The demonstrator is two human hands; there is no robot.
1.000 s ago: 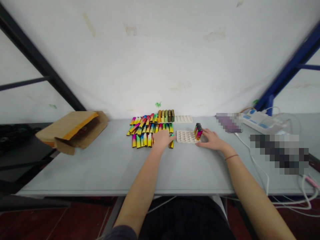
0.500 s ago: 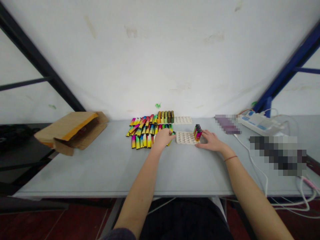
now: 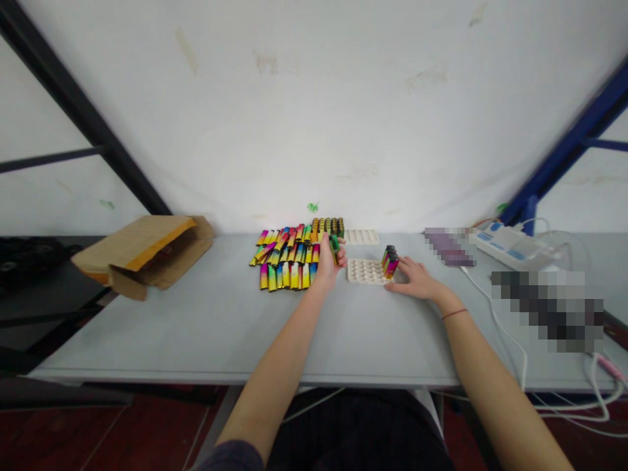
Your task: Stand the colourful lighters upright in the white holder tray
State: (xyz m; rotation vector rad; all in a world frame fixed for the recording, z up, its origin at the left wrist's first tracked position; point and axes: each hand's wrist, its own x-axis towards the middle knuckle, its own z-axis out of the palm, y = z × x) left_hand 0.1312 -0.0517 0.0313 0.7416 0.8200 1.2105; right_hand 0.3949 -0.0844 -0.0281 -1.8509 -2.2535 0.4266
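My left hand is closed around a shiny green tube, lighter-like in size, held upright just left of a white tray with round holes. At the tray's right end stand several gradient-coloured tubes with dark tops. My right hand lies beside them with thumb and fingers spread, the thumb at the tray's front right corner. Left of my left hand, rows of loose metallic tubes in pink, yellow, green and blue lie on the table, some partly hidden by that hand.
Behind stand upright tubes next to a second white tray. An open brown cardboard box lies on the left of the table. To the right are a power strip, a white cable and blurred items.
My left hand has risen and turned from beside the loose tubes, now showing a green tube upright in its fingers. My right hand stays by the tray. The view has shifted slightly.
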